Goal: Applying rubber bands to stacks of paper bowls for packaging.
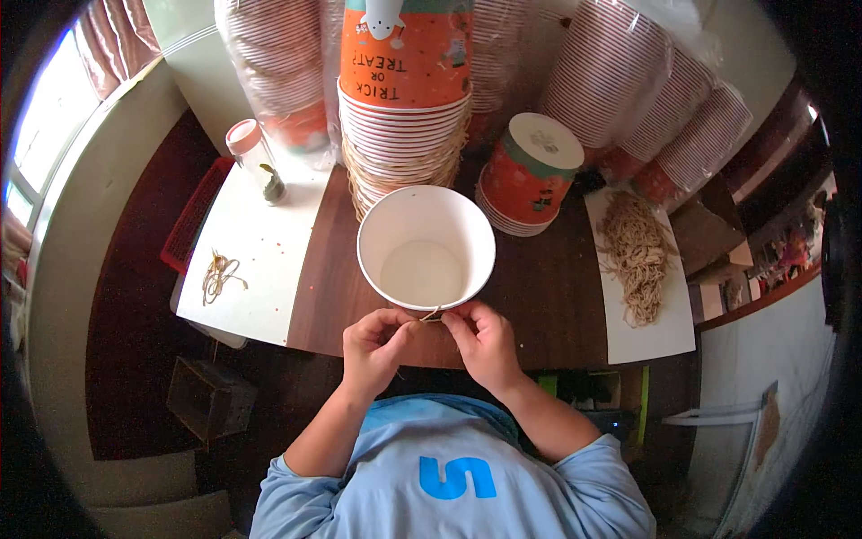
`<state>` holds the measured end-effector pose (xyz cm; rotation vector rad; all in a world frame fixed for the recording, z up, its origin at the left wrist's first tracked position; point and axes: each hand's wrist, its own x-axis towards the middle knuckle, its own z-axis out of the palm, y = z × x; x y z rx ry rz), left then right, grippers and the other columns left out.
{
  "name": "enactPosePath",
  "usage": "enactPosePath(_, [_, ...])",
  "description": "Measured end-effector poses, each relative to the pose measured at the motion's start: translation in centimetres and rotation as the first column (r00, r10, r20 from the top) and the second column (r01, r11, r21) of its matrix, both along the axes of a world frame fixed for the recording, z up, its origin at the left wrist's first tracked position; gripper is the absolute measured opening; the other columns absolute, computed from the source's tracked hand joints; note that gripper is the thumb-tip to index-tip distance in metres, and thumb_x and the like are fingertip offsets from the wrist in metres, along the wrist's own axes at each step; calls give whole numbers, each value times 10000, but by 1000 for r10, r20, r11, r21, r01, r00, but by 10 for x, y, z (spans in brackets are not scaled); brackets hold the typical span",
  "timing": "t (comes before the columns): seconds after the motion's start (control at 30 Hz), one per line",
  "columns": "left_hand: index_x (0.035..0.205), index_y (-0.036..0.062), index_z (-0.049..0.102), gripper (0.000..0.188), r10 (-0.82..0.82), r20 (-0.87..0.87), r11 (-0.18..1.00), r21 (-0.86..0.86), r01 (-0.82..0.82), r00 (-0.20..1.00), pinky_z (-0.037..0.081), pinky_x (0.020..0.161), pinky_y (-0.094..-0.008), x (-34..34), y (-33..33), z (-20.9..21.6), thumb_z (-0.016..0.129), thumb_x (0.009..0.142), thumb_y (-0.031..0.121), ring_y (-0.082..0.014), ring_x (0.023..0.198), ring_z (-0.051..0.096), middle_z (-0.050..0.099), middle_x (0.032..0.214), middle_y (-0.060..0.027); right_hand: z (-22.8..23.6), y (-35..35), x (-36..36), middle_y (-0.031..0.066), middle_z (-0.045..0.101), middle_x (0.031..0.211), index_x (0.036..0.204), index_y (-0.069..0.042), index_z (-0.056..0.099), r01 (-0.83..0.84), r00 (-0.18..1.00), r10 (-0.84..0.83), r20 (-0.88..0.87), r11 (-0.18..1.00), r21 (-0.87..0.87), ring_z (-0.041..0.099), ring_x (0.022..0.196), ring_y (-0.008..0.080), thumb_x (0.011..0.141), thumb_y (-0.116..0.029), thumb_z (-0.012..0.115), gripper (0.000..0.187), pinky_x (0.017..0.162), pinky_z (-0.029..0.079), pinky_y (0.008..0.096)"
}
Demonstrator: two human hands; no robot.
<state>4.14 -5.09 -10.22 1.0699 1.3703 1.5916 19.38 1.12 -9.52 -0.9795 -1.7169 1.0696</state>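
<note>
A round paper bucket [426, 260], white inside, stands mouth-up on the brown table in front of me. A short piece of thin twine [433, 313] shows at its near side, just under the rim. My left hand [373, 349] is closed, thumb and forefinger pinching the twine's left end. Opposite it, my right hand [485, 343] pinches with thumb and forefinger against the bucket's near wall, at the twine's other end. The bucket's outer wall is mostly hidden from above.
Behind the bucket rises a tall stack of orange buckets [406, 126], with twine hanging round its lower part. A shorter upside-down stack [530, 180] stands right of it. Twine bundle [636, 256] lies right; loose twine [218, 277] and a jar [259, 162] left. Plastic-wrapped stacks [620, 72] line the back.
</note>
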Motion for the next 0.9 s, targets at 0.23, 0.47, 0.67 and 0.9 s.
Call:
enactPosePath(0.23, [863, -5, 610, 72, -143, 295, 987, -26, 158, 945, 450, 606, -192, -9, 0, -6, 631, 852, 63, -65, 675, 560, 623, 779, -21, 4, 1, 2, 163, 627, 790, 845, 11, 582, 56, 980, -98, 175, 972, 230, 619, 708, 300, 848, -85, 615, 101, 631, 483, 360])
enactPosePath(0.47, [985, -10, 603, 153, -229, 648, 945, -32, 326, 727, 418, 549, -176, -8, -4, -9, 614, 878, 98, -54, 610, 519, 632, 817, -32, 2, 5, 4, 151, 602, 779, 836, 2, 574, 81, 951, -175, 256, 938, 338, 601, 690, 313, 842, -97, 619, 109, 615, 477, 371])
enactPosePath(0.67, [1030, -13, 617, 194, -221, 527, 930, -140, 340, 821, 424, 553, -193, -9, -29, -9, 591, 905, 133, -54, 602, 505, 650, 833, -37, 32, 6, 21, 126, 591, 806, 848, -49, 595, -69, 934, -21, 356, 969, 239, 608, 716, 310, 786, -131, 666, 125, 612, 479, 396])
enactPosePath(0.9, [940, -6, 633, 149, -245, 208, 946, -162, 280, 947, 408, 521, -191, -1, -40, 16, 592, 908, 134, -50, 604, 516, 632, 747, -30, 63, 5, 15, 87, 567, 1055, 1003, -76, 609, -419, 866, 51, 498, 618, 665, 589, 759, 241, 682, -80, 724, 341, 674, 464, 349])
